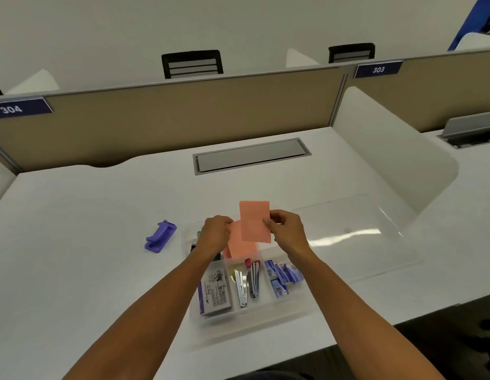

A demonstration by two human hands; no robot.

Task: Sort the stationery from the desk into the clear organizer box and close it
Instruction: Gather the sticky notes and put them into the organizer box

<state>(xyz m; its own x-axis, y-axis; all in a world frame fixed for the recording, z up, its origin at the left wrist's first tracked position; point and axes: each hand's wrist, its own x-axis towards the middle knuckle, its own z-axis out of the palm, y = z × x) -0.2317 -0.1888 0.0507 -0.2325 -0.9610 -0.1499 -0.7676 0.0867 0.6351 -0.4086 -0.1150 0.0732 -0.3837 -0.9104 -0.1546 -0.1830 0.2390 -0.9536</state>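
So at this point both hands were up over the clear organizer box (249, 322), which sat open near the front edge of the counter (81, 220) with its lid (353, 229) lying flat just to the right of it. The right hand (286, 229) had its grip pinched on the right edge of a salmon-pink sheet of note paper (254, 219), held upright above the box, and the left hand (215, 233) was pinched on a second pink sheet or pad (242, 242) sitting lower, partly behind the first one. Can't tell if they were two loose sheets or one peeling off a pad, honestly. The front compartments already held a grey booklet-ish pack (216, 292), a pair of metal staple removers or clips (248, 283) and some small blue packets (282, 275). The purple hole punch (160, 237) was out on the counter, well left of the box. My take on doing this step right: square the pink sheets together first so they go in as one flat stack, then lower them into the back compartment under the hands without curling the edges against the dividers. Light pinch, paper creases easily. Then the punch needed to go in, and I'd guess it's the bulky one that could stop the lid shutting flush
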